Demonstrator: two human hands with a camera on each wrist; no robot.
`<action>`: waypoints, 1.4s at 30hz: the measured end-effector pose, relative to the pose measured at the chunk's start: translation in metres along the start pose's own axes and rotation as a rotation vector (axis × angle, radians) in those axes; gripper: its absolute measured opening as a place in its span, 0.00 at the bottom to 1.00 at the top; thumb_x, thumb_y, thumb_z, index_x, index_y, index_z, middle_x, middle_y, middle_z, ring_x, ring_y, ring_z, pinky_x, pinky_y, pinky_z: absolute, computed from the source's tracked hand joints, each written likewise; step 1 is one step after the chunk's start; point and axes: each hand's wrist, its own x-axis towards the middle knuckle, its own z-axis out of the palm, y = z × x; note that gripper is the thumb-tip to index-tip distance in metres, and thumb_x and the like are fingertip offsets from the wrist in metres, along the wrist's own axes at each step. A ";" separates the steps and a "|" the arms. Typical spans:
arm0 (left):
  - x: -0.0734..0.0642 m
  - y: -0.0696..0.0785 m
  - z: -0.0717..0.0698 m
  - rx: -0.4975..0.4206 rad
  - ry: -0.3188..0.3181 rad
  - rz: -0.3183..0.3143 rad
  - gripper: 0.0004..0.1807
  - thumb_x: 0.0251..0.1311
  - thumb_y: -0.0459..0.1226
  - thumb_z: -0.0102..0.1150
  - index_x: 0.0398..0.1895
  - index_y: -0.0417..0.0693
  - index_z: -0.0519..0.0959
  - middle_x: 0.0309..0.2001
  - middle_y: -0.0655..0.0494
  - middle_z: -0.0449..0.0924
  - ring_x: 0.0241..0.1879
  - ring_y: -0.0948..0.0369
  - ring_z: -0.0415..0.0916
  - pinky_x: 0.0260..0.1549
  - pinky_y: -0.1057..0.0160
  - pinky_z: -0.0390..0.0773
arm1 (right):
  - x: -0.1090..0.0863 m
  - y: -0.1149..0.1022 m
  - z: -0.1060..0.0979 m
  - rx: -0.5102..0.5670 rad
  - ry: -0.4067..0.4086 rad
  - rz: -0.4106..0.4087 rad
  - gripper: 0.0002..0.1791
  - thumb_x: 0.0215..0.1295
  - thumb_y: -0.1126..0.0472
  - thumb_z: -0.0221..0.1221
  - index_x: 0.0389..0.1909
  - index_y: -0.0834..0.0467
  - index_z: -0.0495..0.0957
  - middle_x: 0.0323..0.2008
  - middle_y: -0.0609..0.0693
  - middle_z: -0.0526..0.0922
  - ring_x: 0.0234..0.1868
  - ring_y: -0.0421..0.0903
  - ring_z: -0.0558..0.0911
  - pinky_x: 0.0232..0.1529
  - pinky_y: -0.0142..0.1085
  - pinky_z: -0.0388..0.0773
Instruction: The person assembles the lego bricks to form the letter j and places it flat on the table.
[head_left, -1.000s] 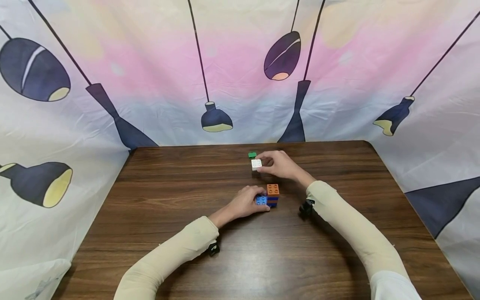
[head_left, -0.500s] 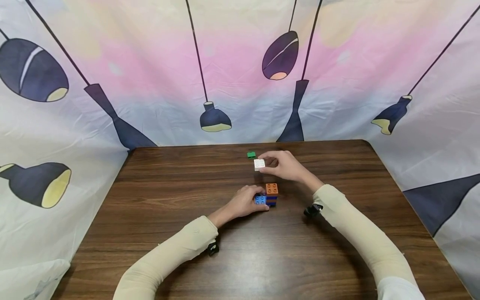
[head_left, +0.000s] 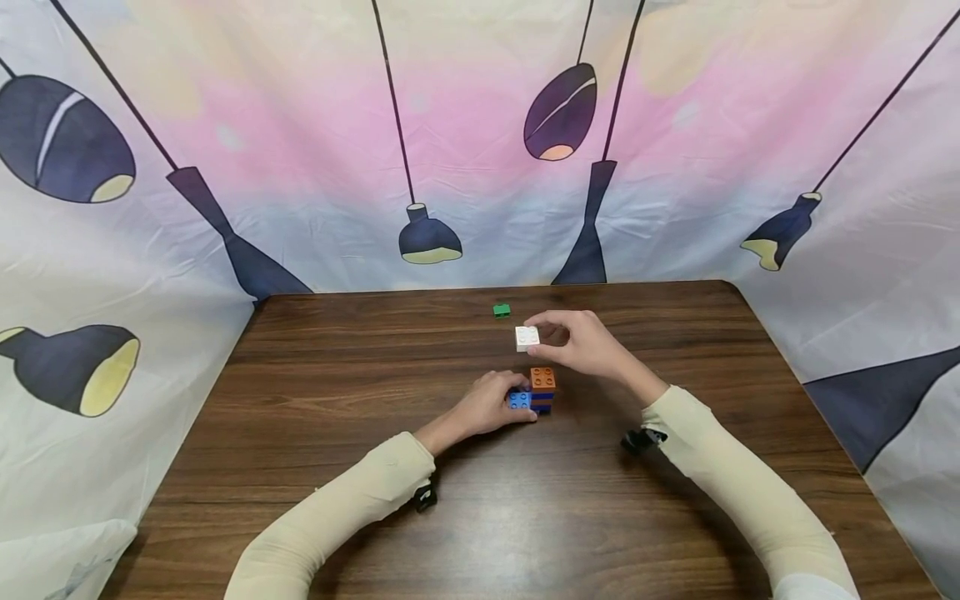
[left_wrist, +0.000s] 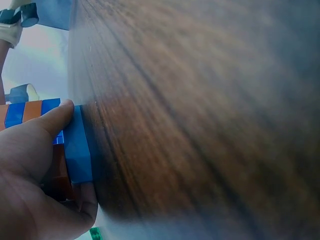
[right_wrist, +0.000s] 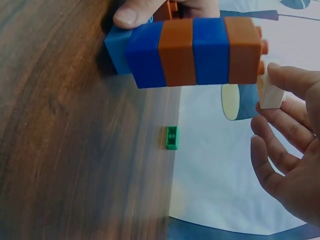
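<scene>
My right hand (head_left: 588, 343) pinches a white toy brick (head_left: 527, 337) between thumb and fingers, above the table. Just below it stands a tower of blue and orange bricks (head_left: 543, 388), with an orange brick and its studs on top. The white brick (right_wrist: 271, 94) is near those studs in the right wrist view. My left hand (head_left: 480, 407) grips a light blue brick (head_left: 519, 401) at the tower's foot. In the left wrist view, that light blue brick (left_wrist: 77, 150) lies against the table, between thumb and fingers, with a darker orange brick (left_wrist: 59, 172) partly hidden by the palm.
A small green brick (head_left: 501, 310) lies near the table's back edge, its hollow side showing in the right wrist view. A patterned cloth (head_left: 330, 125) hangs behind the brown wooden table (head_left: 360, 350).
My right hand has carried the white brick to the right and nearer, away from the green brick and closer to the tower. My left hand stays at the tower's foot.
</scene>
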 end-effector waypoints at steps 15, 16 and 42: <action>0.000 0.000 0.000 0.003 0.002 0.006 0.19 0.60 0.49 0.73 0.47 0.48 0.82 0.44 0.55 0.86 0.37 0.64 0.78 0.36 0.64 0.77 | -0.028 -0.014 -0.005 -0.006 0.027 -0.014 0.20 0.65 0.51 0.70 0.56 0.49 0.84 0.44 0.44 0.87 0.42 0.39 0.84 0.39 0.39 0.82; 0.000 0.000 0.000 0.008 0.002 0.005 0.19 0.60 0.49 0.73 0.47 0.48 0.82 0.43 0.55 0.86 0.36 0.64 0.77 0.35 0.64 0.76 | -0.030 -0.014 -0.005 -0.001 0.025 -0.011 0.20 0.65 0.51 0.70 0.56 0.49 0.84 0.44 0.43 0.87 0.42 0.39 0.84 0.39 0.38 0.82; 0.000 0.000 0.000 0.014 0.001 -0.012 0.24 0.61 0.50 0.72 0.53 0.46 0.82 0.46 0.54 0.85 0.41 0.61 0.78 0.38 0.63 0.76 | -0.051 -0.009 0.003 -0.038 0.037 -0.025 0.20 0.62 0.54 0.73 0.54 0.51 0.85 0.44 0.45 0.88 0.42 0.43 0.86 0.41 0.39 0.83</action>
